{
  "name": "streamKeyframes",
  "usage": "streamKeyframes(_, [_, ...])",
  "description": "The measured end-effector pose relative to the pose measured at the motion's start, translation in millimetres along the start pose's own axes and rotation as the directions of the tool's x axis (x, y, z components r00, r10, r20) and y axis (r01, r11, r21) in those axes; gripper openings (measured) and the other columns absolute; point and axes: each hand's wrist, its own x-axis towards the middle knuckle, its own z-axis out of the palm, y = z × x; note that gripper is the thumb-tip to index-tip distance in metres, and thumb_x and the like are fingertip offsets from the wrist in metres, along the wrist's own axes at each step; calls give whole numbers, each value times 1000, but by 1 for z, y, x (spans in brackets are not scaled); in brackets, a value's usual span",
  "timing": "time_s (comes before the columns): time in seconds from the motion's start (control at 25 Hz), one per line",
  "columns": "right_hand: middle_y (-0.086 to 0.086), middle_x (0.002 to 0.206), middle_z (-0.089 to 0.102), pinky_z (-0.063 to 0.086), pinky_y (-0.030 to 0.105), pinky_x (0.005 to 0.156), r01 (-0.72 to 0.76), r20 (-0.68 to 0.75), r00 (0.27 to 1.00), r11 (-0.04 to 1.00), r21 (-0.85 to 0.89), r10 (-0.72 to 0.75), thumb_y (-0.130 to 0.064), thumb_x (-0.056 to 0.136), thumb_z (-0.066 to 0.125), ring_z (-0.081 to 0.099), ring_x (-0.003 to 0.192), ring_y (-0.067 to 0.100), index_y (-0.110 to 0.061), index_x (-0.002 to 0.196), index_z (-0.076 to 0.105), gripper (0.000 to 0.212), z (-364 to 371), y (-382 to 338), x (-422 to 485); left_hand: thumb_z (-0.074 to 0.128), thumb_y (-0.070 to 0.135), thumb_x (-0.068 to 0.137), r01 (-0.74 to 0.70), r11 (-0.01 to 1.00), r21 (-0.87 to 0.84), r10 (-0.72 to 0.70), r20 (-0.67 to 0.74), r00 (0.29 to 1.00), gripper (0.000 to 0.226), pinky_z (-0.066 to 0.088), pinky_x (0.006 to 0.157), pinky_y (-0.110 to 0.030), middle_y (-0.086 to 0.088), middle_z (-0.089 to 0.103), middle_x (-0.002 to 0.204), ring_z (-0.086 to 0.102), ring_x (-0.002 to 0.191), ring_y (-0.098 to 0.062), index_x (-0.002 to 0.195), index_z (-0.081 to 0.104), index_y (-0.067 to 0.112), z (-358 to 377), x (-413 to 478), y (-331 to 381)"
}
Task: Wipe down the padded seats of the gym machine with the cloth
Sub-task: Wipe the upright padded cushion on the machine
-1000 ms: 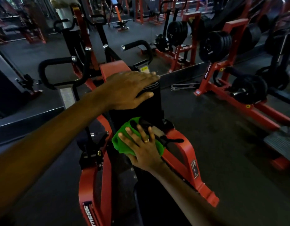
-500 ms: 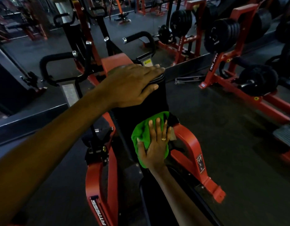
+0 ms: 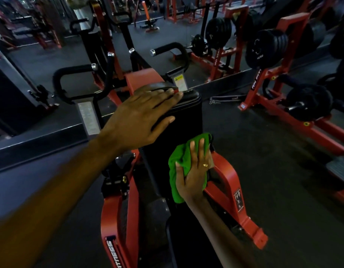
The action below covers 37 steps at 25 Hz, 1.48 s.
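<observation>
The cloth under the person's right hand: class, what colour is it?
Bright green. The cloth shows best in the head view, pressed against the black pad.

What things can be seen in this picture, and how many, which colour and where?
cloth: one, green, against the upright pad's lower right.
upright pad: one, black, centre.
machine frame: one, red, around the pad.
handles: at least two, black, behind the pad.
weight plates: several, black, on red racks, rear right.
warning label: one, white and yellow, behind the pad's top.
ring: one, gold, on the right hand.
left hand: one, flat on the pad's top.
right hand: one, pressing the cloth on the pad.
</observation>
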Motion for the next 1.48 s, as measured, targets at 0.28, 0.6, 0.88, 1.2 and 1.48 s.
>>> streamKeyframes(0.28, [21,164,18,25,46,124,157,-43,987,973,171,-152,-39,102,48,18,156,31,-3,154,28,66,-25,-15,99,50,40,105,114,993,39,-108,-135,985,54,40,115,-42,-14,59,143,55,132,-30,146,53,6,8,-3,6])
streamKeyframes(0.6, [18,165,16,24,54,123,193,-2,981,968,163,-195,-37,103,45,16,156,34,-3,154,26,64,-30,-12,85,48,46,103,236,971,40,-224,-200,954,56,35,113,-41,-13,59,142,51,134,-30,143,56,7,9,-6,15])
streamKeyframes(0.88, [4,148,56,42,48,112,580,354,759,814,12,-546,-42,101,49,48,142,22,-15,142,57,49,-56,-65,205,44,39,102,339,907,251,-310,-148,939,75,-1,125,-44,-7,-5,170,-3,157,-28,163,6,18,92,-108,101])
streamKeyframes(1.2, [-4,156,47,29,33,119,853,662,337,515,87,-670,-61,99,47,45,143,15,-27,151,44,62,-39,-115,205,39,41,104,397,894,209,-376,-134,917,66,-5,125,-42,-2,12,168,6,153,-29,162,13,23,102,-112,118])
streamKeyframes(1.48, [-5,153,50,34,37,116,825,672,374,560,73,-639,-62,97,50,48,140,16,-29,151,44,64,-44,-113,208,45,45,102,443,881,169,-431,-101,897,71,-7,125,-44,-1,7,168,3,153,-30,161,14,22,104,-107,126])
